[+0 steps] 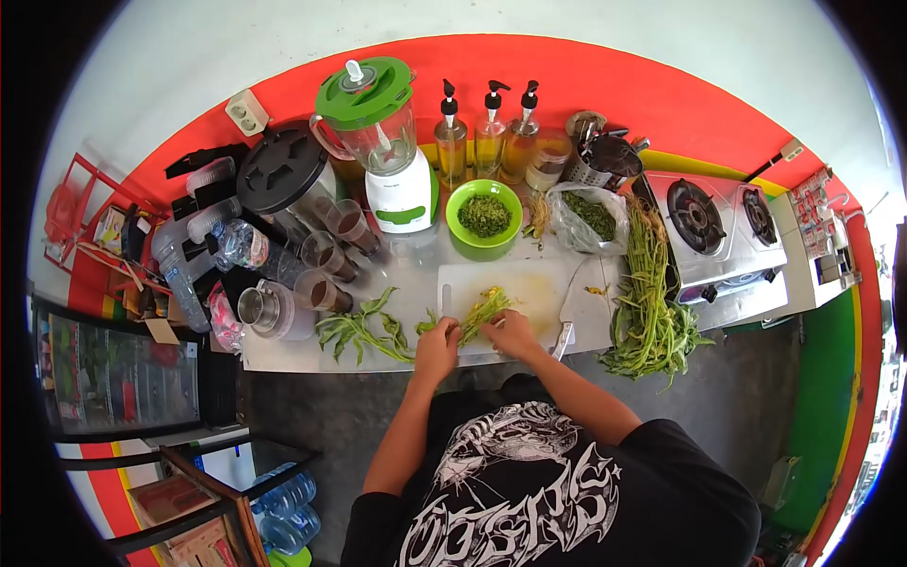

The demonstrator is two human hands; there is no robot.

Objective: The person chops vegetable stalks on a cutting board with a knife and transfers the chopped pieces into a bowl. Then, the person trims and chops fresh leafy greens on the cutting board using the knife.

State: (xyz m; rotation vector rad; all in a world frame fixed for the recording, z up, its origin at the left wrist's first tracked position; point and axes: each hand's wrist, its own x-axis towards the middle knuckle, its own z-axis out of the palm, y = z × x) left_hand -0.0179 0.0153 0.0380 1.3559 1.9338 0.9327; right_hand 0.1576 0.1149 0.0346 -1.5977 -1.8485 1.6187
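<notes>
Your black shirt (557, 491) is filling the foreground. Your left hand (437, 347) and right hand (511, 334) are both pinching the greens (485, 310) over the white board (543, 288), probably steadying them. The knife (567, 327) is lying at the board's right edge, seemingly for easy reach; the metal table (404, 274) is standing against a red wall (652, 104).

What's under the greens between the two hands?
White cutting board, its bare surface showing beyond them. Whatever lies directly beneath the greens, left hand and right hand is covered.
</notes>
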